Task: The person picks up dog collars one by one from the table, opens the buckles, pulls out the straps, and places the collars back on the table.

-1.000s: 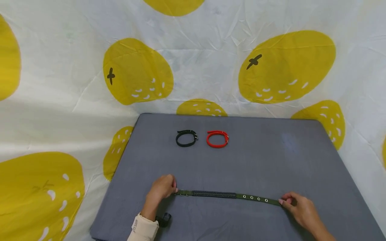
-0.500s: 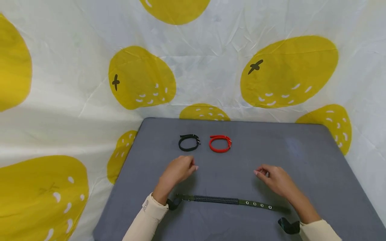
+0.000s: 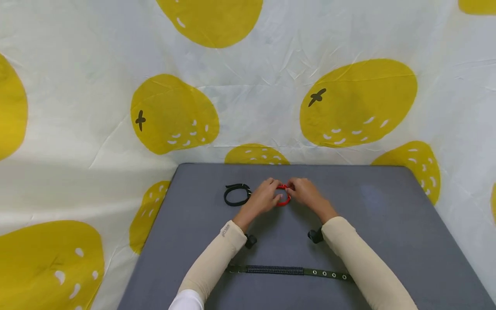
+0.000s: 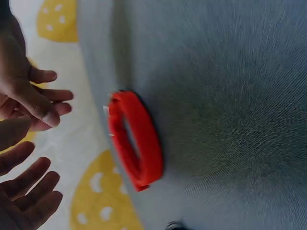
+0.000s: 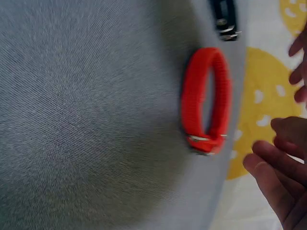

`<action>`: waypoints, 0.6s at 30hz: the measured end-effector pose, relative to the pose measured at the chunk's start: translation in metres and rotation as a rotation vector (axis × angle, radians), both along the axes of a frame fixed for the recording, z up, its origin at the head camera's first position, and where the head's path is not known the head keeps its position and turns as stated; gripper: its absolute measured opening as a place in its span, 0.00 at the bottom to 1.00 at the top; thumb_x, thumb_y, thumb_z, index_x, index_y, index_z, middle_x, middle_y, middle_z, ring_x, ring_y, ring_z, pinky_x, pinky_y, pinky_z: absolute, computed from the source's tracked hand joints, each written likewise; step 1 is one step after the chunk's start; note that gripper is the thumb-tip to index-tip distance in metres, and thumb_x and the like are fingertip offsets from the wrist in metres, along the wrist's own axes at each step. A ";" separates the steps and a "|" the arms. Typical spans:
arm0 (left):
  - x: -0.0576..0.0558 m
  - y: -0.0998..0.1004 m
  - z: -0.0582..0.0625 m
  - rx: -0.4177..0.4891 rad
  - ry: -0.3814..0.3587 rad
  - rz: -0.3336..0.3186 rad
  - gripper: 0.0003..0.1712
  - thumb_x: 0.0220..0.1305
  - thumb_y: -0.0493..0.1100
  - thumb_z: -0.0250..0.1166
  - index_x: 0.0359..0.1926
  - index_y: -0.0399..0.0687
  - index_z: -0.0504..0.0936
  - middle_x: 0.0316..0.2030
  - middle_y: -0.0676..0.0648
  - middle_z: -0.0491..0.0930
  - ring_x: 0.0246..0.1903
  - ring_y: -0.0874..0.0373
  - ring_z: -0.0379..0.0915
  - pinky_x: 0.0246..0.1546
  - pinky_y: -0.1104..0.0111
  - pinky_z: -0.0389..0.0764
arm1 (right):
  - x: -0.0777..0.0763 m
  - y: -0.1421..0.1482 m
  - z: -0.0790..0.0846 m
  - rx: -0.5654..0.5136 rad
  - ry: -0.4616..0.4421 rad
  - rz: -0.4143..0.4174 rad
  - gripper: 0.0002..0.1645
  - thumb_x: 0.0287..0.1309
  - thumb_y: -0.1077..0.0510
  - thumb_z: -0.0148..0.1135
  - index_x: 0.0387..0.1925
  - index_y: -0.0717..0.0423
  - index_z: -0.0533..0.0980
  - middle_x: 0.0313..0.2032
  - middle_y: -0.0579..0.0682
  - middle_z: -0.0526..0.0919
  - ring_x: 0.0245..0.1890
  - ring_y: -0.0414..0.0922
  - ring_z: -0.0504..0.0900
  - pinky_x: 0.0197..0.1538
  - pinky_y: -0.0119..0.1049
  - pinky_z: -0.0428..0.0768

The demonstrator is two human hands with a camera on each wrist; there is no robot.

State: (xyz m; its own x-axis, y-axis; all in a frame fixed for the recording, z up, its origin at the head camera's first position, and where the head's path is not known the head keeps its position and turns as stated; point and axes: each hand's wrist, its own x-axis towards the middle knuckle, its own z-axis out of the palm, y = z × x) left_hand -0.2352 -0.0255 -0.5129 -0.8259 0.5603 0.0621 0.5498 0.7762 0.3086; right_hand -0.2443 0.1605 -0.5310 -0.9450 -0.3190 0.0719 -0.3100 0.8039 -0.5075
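Observation:
A red collar (image 3: 284,200) with a metal buckle, fastened into a loop, rests on the grey table (image 4: 230,120). Both wrist views show it (image 5: 196,96) untouched, with the hands above and beyond it. On its left side hovers my left hand (image 3: 265,196), fingers loosely spread (image 4: 29,191). My right hand (image 3: 306,192) is over its right side; its thumb and fingers are bent slightly (image 5: 276,172) with nothing between them. Just left of the left hand lies a black looped collar (image 3: 237,196). A long green collar with eyelets (image 3: 286,270) is stretched flat in front, its right end hidden by the right sleeve.
Behind the table hangs a white cloth (image 3: 255,103) printed with yellow fruit. Dark camera mounts (image 3: 315,235) hang under both wrists. The table's back edge (image 3: 329,165) runs just beyond the two looped collars.
Both hands have left the ends of the green collar and moved forward and inward to above the red collar. The green collar stays flat on the table.

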 end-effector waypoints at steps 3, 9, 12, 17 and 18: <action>-0.012 0.004 -0.016 -0.019 -0.007 0.056 0.22 0.65 0.47 0.62 0.58 0.47 0.73 0.52 0.47 0.74 0.48 0.53 0.71 0.46 0.65 0.74 | -0.009 -0.008 -0.014 0.061 0.022 -0.011 0.09 0.55 0.59 0.67 0.35 0.62 0.78 0.25 0.50 0.79 0.23 0.46 0.75 0.28 0.41 0.74; -0.029 0.003 -0.047 -0.127 -0.001 0.171 0.23 0.63 0.45 0.63 0.58 0.48 0.74 0.54 0.47 0.74 0.54 0.52 0.69 0.52 0.58 0.72 | -0.014 -0.020 -0.038 0.199 0.065 -0.027 0.10 0.52 0.60 0.69 0.28 0.59 0.75 0.24 0.52 0.75 0.26 0.49 0.75 0.29 0.44 0.75; -0.033 0.001 -0.058 -0.145 -0.013 0.195 0.21 0.63 0.44 0.63 0.57 0.49 0.75 0.52 0.48 0.75 0.53 0.54 0.71 0.52 0.59 0.72 | -0.015 -0.026 -0.045 0.230 0.100 -0.053 0.09 0.52 0.60 0.69 0.28 0.58 0.75 0.27 0.52 0.77 0.30 0.51 0.78 0.31 0.47 0.77; -0.035 0.000 -0.064 -0.198 0.013 0.200 0.14 0.61 0.43 0.64 0.48 0.48 0.79 0.44 0.48 0.78 0.43 0.52 0.75 0.44 0.59 0.75 | -0.016 -0.030 -0.052 0.195 0.136 -0.087 0.08 0.51 0.62 0.69 0.27 0.57 0.75 0.27 0.53 0.77 0.31 0.53 0.79 0.31 0.49 0.77; -0.035 0.001 -0.064 -0.212 0.025 0.199 0.12 0.61 0.43 0.65 0.46 0.48 0.80 0.42 0.48 0.78 0.42 0.52 0.75 0.43 0.59 0.75 | -0.016 -0.030 -0.053 0.183 0.144 -0.095 0.08 0.51 0.63 0.69 0.26 0.56 0.75 0.27 0.53 0.77 0.30 0.53 0.79 0.30 0.49 0.77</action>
State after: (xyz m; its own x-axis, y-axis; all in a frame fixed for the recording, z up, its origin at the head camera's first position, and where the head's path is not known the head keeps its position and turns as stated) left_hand -0.2704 -0.0247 -0.5770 -0.9206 0.3900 -0.0173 0.3856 0.9153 0.1162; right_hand -0.2607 0.1308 -0.5843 -0.9555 -0.2494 0.1573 -0.2873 0.9073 -0.3071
